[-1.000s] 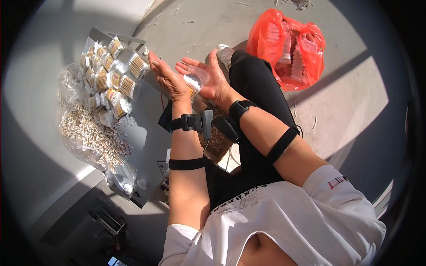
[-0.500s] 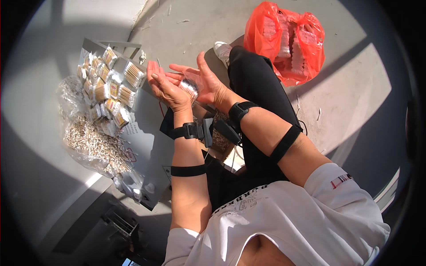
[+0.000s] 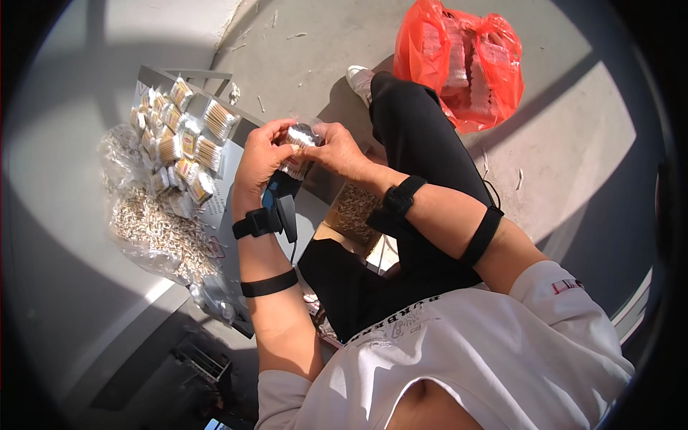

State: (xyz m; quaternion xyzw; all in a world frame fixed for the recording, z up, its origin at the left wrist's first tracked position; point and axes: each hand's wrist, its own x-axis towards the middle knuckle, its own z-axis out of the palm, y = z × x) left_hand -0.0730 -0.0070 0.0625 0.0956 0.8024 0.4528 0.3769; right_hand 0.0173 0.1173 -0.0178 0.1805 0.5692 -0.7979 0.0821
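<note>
The left hand's grip (image 3: pixel 261 152) was clamped on a clear swab packet (image 3: pixel 300 136) between both hands; the right hand's grip (image 3: pixel 340 151), fingertips partly hidden, seemed pinched on it too. Loose swabs (image 3: pixel 159 231) covered part of the counter (image 3: pixel 228 269).

Packet (image 3: pixel 301 134) partly covered by left hand (image 3: pixel 259 159) and right hand (image 3: pixel 342 152), its print (image 3: pixel 293 162) too small to read, box (image 3: pixel 327 235) partly hidden under right forearm (image 3: pixel 444 208), red bag (image 3: pixel 414 54) and shirt (image 3: pixel 494 351) cut off by picture edges.
</note>
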